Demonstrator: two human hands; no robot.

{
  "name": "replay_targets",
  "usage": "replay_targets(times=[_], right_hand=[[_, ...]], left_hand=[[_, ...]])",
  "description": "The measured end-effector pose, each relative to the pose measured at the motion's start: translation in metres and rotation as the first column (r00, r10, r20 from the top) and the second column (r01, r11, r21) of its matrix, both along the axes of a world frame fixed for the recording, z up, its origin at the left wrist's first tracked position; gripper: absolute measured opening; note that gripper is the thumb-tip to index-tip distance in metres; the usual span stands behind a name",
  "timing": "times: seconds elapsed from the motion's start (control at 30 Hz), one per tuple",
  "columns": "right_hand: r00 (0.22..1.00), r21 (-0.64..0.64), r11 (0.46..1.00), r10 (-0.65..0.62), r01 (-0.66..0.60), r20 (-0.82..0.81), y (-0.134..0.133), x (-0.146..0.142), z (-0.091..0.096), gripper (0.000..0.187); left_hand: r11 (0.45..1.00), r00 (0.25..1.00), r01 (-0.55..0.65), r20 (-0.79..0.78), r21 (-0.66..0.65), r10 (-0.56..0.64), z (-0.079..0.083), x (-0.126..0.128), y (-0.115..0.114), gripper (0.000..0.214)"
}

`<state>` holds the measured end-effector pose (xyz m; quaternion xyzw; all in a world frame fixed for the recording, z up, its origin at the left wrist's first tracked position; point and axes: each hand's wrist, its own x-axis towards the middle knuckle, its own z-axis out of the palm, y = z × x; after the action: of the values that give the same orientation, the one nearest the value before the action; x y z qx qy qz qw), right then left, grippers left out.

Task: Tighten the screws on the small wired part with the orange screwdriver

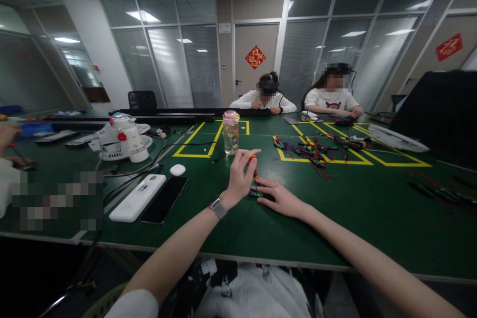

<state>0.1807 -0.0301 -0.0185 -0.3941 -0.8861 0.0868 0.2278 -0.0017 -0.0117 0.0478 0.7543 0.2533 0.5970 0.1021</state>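
My left hand is closed around the orange handle of a screwdriver, which stands nearly upright, with its index finger stretched over the top. The dark shaft points down at a small green circuit board on the table. Low against the table, my right hand has its fingers and thumb at the board's right side, holding it. The fingertips partly cover the board, so where exactly the screwdriver tip sits cannot be made out.
Beyond my hands stands a pink-lidded bottle. To the left lie a white power bank, a black phone and a white case. Wired boards lie ahead right. Two people sit opposite; another person's hand is far left.
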Motion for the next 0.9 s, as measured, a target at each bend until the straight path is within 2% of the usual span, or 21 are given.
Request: replay_targets(times=[0.17,0.47,0.73,0.9], right_hand=[[0.998,-0.026,1.000,0.001,0.001,0.062,-0.0013,-0.0004,0.0039,0.047],[0.995,-0.053,0.999,-0.007,0.012,0.095,-0.0018,0.0002,0.0025,0.053],[0.988,-0.048,0.999,-0.006,0.013,0.154,-0.0020,0.0001,0.0039,0.058],[0.989,-0.047,0.999,-0.008,0.015,0.149,-0.0019,-0.0004,0.0040,0.050]], left_hand=[[0.995,0.996,0.085,-0.001,-0.052,-0.085,-0.0024,0.0002,0.0020,0.034],[0.999,0.999,-0.031,0.030,0.021,0.030,0.0036,0.0002,0.0018,0.016],[0.993,0.994,0.107,-0.009,-0.050,-0.107,-0.0004,-0.0016,0.0012,0.033],[0.997,0.996,0.082,-0.024,-0.014,-0.082,0.0005,-0.0010,0.0010,0.028]])
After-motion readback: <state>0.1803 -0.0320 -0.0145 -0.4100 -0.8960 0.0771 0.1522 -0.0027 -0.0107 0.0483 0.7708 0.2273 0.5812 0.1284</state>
